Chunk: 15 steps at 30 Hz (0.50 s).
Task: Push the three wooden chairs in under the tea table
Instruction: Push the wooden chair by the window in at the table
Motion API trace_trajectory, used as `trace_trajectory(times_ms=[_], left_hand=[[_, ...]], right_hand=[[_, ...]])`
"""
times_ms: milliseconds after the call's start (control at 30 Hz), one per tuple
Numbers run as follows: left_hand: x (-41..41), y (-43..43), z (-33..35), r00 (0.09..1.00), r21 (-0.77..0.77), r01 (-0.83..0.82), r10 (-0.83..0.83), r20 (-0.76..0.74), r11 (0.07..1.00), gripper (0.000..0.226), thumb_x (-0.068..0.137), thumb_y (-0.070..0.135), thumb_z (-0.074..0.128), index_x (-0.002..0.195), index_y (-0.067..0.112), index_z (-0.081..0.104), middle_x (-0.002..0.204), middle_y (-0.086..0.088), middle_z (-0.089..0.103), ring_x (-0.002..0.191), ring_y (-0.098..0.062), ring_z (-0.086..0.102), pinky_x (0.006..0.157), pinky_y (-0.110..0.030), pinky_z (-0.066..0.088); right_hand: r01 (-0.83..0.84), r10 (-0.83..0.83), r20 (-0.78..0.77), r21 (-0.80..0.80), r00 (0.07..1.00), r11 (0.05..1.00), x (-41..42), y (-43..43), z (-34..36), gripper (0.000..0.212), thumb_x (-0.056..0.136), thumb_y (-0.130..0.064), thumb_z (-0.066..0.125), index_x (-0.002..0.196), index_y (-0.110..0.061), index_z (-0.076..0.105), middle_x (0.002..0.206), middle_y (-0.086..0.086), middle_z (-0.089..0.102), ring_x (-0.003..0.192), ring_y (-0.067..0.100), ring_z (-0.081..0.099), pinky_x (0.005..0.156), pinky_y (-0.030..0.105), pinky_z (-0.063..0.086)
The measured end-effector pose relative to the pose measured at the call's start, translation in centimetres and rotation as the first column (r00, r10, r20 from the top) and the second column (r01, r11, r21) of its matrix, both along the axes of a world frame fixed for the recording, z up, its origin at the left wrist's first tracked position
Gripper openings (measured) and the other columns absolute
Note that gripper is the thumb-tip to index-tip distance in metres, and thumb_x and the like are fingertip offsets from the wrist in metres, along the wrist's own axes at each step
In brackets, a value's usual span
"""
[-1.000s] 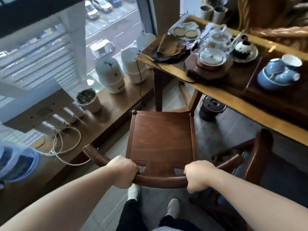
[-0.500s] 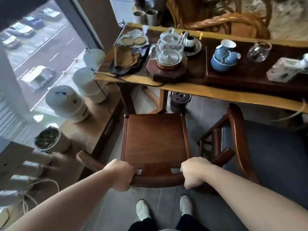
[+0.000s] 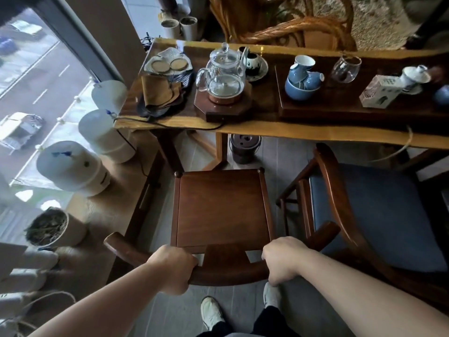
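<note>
A dark wooden chair (image 3: 222,207) with a bare square seat stands right in front of me, its front edge just short of the tea table (image 3: 291,136). My left hand (image 3: 173,269) and my right hand (image 3: 281,259) both grip its curved back rail, one on each side of the centre splat. To the right stands a second wooden chair (image 3: 379,222) with a blue cushion, its front partly under the table edge. A woven chair (image 3: 291,27) sits on the table's far side.
The table carries a glass kettle (image 3: 224,74) on a wooden base, blue cups (image 3: 302,80), a glass (image 3: 346,69) and a small box (image 3: 380,91). A dark bucket (image 3: 244,148) stands under it. White jars (image 3: 73,166) line the low window ledge at left. My feet are below.
The view has swung right, so more of the table and the cushioned chair show. Both hands keep their grip on the back rail, and the chair now lines up facing the table.
</note>
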<state>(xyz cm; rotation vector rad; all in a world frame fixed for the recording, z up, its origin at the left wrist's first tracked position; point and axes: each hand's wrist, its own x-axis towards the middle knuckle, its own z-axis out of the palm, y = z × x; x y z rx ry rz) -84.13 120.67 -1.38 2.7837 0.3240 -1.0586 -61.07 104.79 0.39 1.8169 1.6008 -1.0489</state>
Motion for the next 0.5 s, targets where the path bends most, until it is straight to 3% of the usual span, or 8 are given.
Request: trace_trajectory(times_ms=[167, 267, 500], left_hand=[[0.5, -1.1, -0.3, 0.997, -0.019, 0.077, -0.077, -0.011, 0.997, 0.020, 0.070, 0.024, 0.044, 0.085, 0.027, 0.057, 0.062, 0.006, 0.046, 0.061, -0.025, 0.050, 0.056, -0.033, 0.041], [0.9, -0.8, -0.3, 0.998, -0.020, 0.066, -0.066, -0.007, 0.998, 0.017, 0.069, 0.024, 0.044, 0.082, 0.028, 0.055, 0.061, 0.007, 0.048, 0.059, -0.023, 0.049, 0.055, -0.033, 0.040], [1.6, 0.1, 0.1, 0.998, -0.007, 0.063, -0.063, -0.013, 0.998, 0.023, 0.067, 0.027, 0.046, 0.087, 0.031, 0.057, 0.070, 0.007, 0.058, 0.062, -0.021, 0.054, 0.057, -0.032, 0.038]], right_hand=[[0.018, -0.019, -0.020, -0.040, 1.000, 0.999, 0.6, -1.4, -0.7, 0.026, 0.061, -0.041, 0.064, 0.080, -0.023, 0.065, 0.072, -0.004, 0.061, 0.067, 0.019, 0.059, 0.066, 0.034, 0.053], [0.057, -0.058, -0.025, -0.033, 0.998, 0.998, 1.1, -1.5, -0.7, 0.023, 0.059, -0.040, 0.064, 0.075, -0.024, 0.064, 0.071, -0.005, 0.061, 0.062, 0.015, 0.056, 0.059, 0.031, 0.047], [0.143, -0.144, -0.034, -0.007, 0.989, 0.990, 0.7, -2.4, -1.6, 0.026, 0.056, -0.036, 0.058, 0.078, -0.024, 0.065, 0.071, -0.005, 0.063, 0.062, 0.016, 0.059, 0.058, 0.031, 0.051]])
